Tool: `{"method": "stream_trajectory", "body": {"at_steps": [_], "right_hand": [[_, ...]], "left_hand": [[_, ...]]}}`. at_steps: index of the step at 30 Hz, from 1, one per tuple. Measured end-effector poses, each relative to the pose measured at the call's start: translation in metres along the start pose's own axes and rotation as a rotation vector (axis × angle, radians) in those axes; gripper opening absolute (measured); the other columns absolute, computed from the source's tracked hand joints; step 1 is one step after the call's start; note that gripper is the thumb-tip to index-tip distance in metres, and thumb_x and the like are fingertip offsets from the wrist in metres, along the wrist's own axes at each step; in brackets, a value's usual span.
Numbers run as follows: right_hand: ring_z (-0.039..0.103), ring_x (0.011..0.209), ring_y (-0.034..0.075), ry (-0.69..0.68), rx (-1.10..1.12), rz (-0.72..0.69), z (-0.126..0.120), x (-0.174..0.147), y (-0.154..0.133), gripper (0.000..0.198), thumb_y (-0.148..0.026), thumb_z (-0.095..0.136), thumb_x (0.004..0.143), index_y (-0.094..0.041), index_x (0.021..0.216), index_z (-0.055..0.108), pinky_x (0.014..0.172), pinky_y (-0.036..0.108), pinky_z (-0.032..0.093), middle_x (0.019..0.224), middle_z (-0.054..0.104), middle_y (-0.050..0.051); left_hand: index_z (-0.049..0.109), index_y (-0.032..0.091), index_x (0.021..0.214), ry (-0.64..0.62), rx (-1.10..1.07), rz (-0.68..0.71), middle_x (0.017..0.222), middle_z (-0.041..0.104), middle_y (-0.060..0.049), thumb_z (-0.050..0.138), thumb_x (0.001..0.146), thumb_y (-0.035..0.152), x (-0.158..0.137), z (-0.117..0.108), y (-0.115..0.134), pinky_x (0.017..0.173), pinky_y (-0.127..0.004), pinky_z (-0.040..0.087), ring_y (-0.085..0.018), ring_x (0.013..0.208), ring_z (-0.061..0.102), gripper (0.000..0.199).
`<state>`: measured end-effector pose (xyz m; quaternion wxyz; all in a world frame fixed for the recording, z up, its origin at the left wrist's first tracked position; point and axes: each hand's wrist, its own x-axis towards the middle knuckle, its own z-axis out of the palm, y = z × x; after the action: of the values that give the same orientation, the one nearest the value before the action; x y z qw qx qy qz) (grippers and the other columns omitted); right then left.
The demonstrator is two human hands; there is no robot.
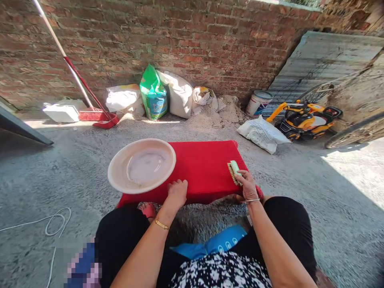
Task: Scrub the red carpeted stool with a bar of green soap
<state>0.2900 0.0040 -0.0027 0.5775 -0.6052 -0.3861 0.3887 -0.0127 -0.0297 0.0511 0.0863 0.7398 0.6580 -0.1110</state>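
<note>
A red cloth is spread over a low bench or table in front of me, draping down its near side. My right hand is closed around a scrubbing brush with a pale green back and tan bristles, held at the cloth's right end with the bristles facing left. Near the cloth's front edge, my left hand is curled with knuckles up and touches the fabric; what its fingers hold, if anything, is hidden. A pinkish basin of cloudy water stands on the left end, just beyond that hand.
Along the brick wall lean a green sack, a white sack and a red broom. A bucket, a white bag and a yellow toy vehicle sit at right. A pale cable curls over the floor at left.
</note>
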Motion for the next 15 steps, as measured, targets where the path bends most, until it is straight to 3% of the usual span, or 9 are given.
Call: {"method": "stream_trajectory", "body": {"at_steps": [4, 9, 12, 15], "right_hand": [[0.059, 0.056, 0.013, 0.038, 0.46, 0.145, -0.024, -0.004, -0.007, 0.032, -0.04, 0.07, 0.067, -0.021, 0.091, 0.061, 0.044, 0.022, 0.043, 0.071, 0.066, -0.002], [0.07, 0.076, 0.023, -0.135, 0.573, 0.337, -0.045, -0.02, -0.021, 0.037, -0.043, 0.05, 0.081, -0.018, 0.104, 0.064, 0.055, 0.032, 0.055, 0.089, 0.073, 0.012], [0.071, 0.083, 0.026, -0.258, 0.511, 0.436, -0.028, -0.041, -0.03, 0.041, -0.048, 0.046, 0.086, -0.017, 0.105, 0.065, 0.062, 0.037, 0.056, 0.094, 0.073, 0.014], [0.07, 0.083, 0.027, -0.433, 0.469, 0.503, 0.005, -0.064, -0.036, 0.047, -0.052, 0.043, 0.089, -0.015, 0.106, 0.066, 0.063, 0.037, 0.055, 0.097, 0.073, 0.017]], "left_hand": [[0.059, 0.014, 0.108, -0.037, 0.009, -0.035, 0.104, 0.063, -0.017, 0.07, 0.073, 0.017, 0.007, -0.003, 0.006, 0.083, -0.042, 0.044, -0.033, 0.101, 0.061, 0.036], [0.061, 0.013, 0.107, -0.059, 0.007, -0.052, 0.104, 0.064, -0.018, 0.071, 0.073, 0.019, 0.005, -0.01, 0.009, 0.083, -0.044, 0.044, -0.035, 0.101, 0.062, 0.036], [0.061, 0.016, 0.108, -0.049, -0.021, 0.015, 0.109, 0.063, -0.017, 0.072, 0.075, 0.025, -0.003, -0.017, 0.01, 0.086, -0.044, 0.044, -0.033, 0.105, 0.061, 0.036], [0.055, 0.023, 0.123, 0.042, -0.398, 0.17, 0.12, 0.059, -0.013, 0.062, 0.084, 0.04, -0.01, -0.018, 0.015, 0.092, -0.041, 0.044, -0.028, 0.112, 0.057, 0.043]]}}
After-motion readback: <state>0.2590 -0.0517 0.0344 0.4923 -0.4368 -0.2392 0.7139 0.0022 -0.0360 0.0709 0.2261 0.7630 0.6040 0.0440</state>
